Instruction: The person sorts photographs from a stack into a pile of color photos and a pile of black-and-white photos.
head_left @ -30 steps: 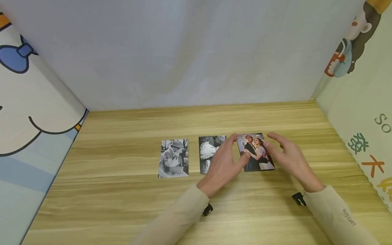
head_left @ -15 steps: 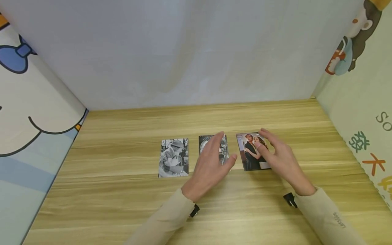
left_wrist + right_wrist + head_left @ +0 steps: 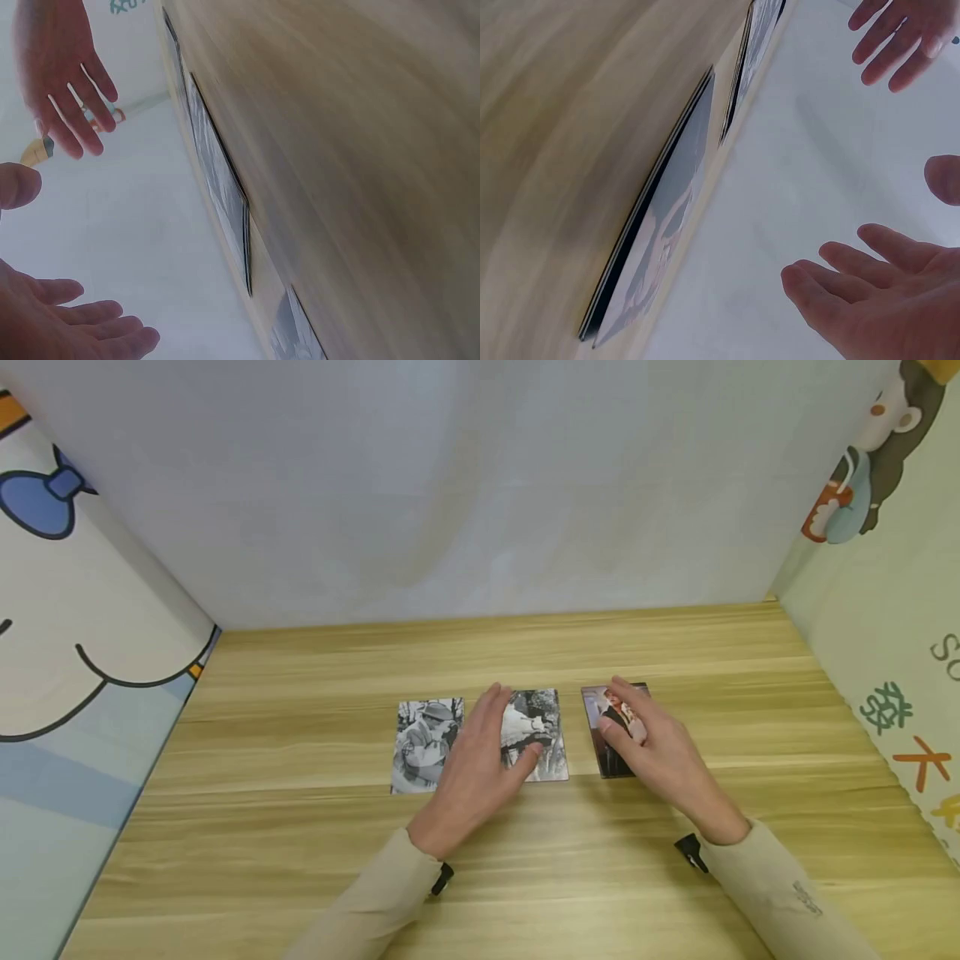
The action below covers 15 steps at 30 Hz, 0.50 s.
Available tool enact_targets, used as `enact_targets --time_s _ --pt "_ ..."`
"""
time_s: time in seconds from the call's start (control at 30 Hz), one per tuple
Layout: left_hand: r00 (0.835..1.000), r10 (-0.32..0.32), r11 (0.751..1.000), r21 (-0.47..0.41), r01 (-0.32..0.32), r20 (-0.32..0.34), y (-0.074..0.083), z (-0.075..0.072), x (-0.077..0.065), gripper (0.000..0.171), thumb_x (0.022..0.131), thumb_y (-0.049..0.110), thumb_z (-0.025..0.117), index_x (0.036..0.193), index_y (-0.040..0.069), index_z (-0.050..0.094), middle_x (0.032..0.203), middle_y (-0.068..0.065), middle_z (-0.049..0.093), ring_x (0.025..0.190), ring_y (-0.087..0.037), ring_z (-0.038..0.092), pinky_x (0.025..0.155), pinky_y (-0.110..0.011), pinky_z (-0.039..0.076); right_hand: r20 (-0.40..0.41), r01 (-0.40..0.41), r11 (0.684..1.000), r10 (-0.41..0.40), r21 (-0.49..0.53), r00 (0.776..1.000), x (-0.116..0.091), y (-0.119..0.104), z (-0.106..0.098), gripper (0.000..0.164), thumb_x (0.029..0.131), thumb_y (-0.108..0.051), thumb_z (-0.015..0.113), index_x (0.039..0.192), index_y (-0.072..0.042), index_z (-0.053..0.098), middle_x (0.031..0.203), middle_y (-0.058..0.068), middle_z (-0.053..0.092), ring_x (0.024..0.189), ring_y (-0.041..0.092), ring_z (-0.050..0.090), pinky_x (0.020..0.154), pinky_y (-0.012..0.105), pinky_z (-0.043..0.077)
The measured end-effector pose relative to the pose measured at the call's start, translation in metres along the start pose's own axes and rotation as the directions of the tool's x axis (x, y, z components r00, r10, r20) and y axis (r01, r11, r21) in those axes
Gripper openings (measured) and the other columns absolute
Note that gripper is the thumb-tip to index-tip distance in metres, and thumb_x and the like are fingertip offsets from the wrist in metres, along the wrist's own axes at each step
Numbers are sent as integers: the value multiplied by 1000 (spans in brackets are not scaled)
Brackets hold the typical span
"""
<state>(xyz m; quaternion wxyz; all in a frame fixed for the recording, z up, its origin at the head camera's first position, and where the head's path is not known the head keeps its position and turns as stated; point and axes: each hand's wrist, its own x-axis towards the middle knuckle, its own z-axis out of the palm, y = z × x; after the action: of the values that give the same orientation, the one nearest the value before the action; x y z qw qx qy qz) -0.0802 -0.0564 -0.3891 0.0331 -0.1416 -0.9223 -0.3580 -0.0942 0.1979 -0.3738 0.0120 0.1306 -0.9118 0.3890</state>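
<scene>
Three small piles of photo cards lie in a row on the table. The left one shows a black-and-white picture of a figure in a hat (image 3: 420, 747); the middle one is a black-and-white photo card (image 3: 543, 735). At the right lies a colour photo card of a couple (image 3: 613, 756), its layered edge visible in the right wrist view. My left hand (image 3: 476, 760) hovers between the left and middle piles, partly covering both, fingers straight and holding nothing. Above the colour card floats my right hand (image 3: 663, 760), fingers extended and apart from it, hiding its right part.
The wood-grain table (image 3: 285, 860) meets a pale back wall (image 3: 480, 502). Cartoon-printed panels stand on the left (image 3: 67, 585) and right (image 3: 885, 610). Black wrist straps show at both cuffs.
Both hands have shifted left. The left hand has moved from the colour card's edge, past the middle pile, while the right hand now covers more of the colour card. The cards have stayed put.
</scene>
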Motion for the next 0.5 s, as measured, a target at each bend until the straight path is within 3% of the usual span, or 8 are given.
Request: enact_targets --time_s 0.1,0.17,0.5 --pt "1000 -5 999 33 5 0 -5 -3 -1 83 97 40 70 160 3 31 168 -18 26 152 -38 29 119 -58 31 26 3 1000 -2 -8 1000 2 -1 3 59 106 -31 60 155 -3 45 161 20 39 137 47 48 109 66 41" --pt "1000 -3 998 59 3 5 -9 -5 -1 84 97 41 70 160 2 31 168 -19 25 152 -38 28 121 -57 30 40 11 1000 -11 -17 999 2 -1 6 60 106 -31 60 155 -2 44 162 21 39 144 46 39 115 66 34" --pt "999 -8 986 167 -1 54 -23 -10 -7 85 97 45 68 159 -2 33 166 -26 23 152 -44 25 123 -57 24 90 54 998 -50 -42 995 5 -3 23 57 104 -23 63 153 1 46 162 21 39 147 45 36 117 66 31"
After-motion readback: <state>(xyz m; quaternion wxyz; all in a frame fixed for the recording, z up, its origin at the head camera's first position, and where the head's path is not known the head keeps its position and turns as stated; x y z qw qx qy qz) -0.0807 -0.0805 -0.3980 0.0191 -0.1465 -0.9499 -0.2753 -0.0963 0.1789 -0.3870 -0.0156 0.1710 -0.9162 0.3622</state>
